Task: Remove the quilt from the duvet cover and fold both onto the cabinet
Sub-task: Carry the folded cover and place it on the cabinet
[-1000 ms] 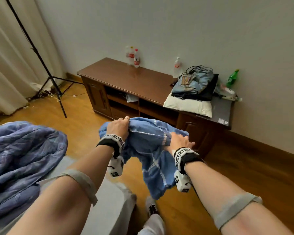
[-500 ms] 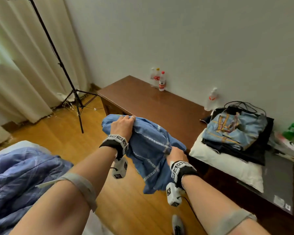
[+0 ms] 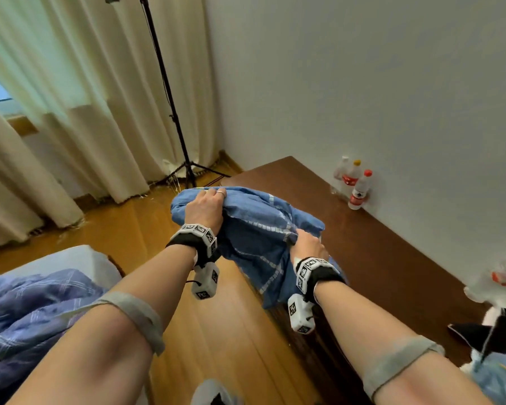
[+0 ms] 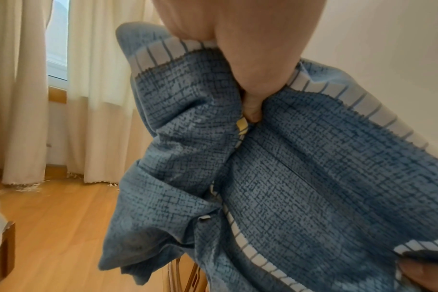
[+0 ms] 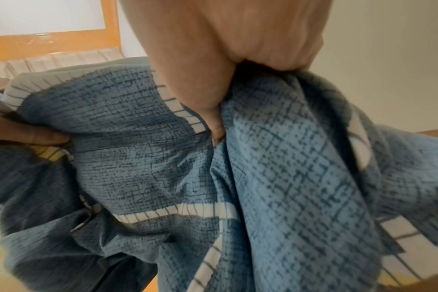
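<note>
A bundled blue duvet cover (image 3: 257,229) with white stripes hangs between my two hands over the near left corner of the brown cabinet (image 3: 371,258). My left hand (image 3: 206,207) grips its far end, thumb dug into the cloth (image 4: 250,110). My right hand (image 3: 307,244) clutches the near end, fingers buried in a fold (image 5: 213,118). The loose tail of the duvet cover (image 5: 275,197) droops past the cabinet's front edge. The purple-blue quilt (image 3: 27,323) lies crumpled on the bed at the lower left.
Three plastic bottles (image 3: 354,182) stand at the wall on the cabinet. A pile of clothes (image 3: 497,331) sits at its right end. A black tripod (image 3: 173,112) and cream curtains (image 3: 56,127) fill the left corner. Wooden floor (image 3: 216,331) lies between bed and cabinet.
I have walked closer to the cabinet, carrying the duvet cover from over the floor to above the cabinet's left corner. Both hands keep their grip.
</note>
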`<action>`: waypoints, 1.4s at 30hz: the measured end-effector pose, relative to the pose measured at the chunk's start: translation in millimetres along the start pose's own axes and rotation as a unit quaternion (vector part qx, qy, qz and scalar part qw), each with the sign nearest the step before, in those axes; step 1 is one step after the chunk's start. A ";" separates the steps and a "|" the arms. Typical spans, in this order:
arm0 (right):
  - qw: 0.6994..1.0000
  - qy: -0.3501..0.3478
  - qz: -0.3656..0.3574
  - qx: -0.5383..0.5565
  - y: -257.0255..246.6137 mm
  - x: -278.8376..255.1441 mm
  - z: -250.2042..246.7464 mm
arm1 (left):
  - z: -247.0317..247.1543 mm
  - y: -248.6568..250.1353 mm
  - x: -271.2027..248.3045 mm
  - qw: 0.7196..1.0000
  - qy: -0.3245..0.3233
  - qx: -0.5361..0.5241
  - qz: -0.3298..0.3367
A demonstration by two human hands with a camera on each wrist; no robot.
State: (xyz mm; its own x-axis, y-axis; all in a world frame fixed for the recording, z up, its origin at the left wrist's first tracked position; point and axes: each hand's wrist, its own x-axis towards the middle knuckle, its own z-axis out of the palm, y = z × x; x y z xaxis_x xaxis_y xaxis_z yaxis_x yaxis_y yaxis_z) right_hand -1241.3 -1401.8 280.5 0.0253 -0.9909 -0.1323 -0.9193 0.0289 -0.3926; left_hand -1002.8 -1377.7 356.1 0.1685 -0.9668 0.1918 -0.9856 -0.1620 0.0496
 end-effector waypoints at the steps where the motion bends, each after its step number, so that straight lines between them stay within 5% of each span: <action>1: 1.000 -0.003 -0.004 -0.009 -11.4 25.5 1.4 | 8.0 -9.1 24.2 1.000 0.000 -0.005 -0.007; 16: 0.993 0.007 0.118 -0.011 -163.2 357.2 40.6 | 114.3 -107.3 418.0 0.993 -0.082 -0.025 0.080; 24: 0.994 0.036 0.104 -0.001 -178.6 516.7 37.6 | 162.6 -108.2 552.1 0.991 -0.098 -0.004 0.092; 29: 0.986 0.146 0.056 0.051 -183.5 614.1 20.3 | 160.2 -97.8 624.5 0.991 -0.074 0.019 0.111; 32: 0.979 0.179 0.100 -0.002 -182.5 648.6 19.8 | 164.0 -82.3 643.8 0.985 -0.075 0.007 0.154; 36: 0.965 0.098 0.241 0.023 -145.5 650.5 46.7 | 206.8 -31.1 622.6 0.945 -0.159 0.040 0.283; 40: 0.931 -0.059 0.349 0.095 -85.6 611.1 90.4 | 269.3 23.0 576.1 0.832 -0.407 -0.004 0.376; 42: 0.914 -0.084 0.380 0.115 -70.9 592.3 104.4 | 286.6 32.6 575.4 0.817 -0.435 -0.056 0.375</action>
State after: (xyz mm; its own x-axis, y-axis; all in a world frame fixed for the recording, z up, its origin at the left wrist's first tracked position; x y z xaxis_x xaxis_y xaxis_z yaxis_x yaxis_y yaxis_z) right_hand -1120.2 -1977.0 135.0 -0.5082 -0.6401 -0.5761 -0.5904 0.7460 -0.3081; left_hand -942.8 -1995.9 187.2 -0.6057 -0.5682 -0.5571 -0.7901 0.5124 0.3364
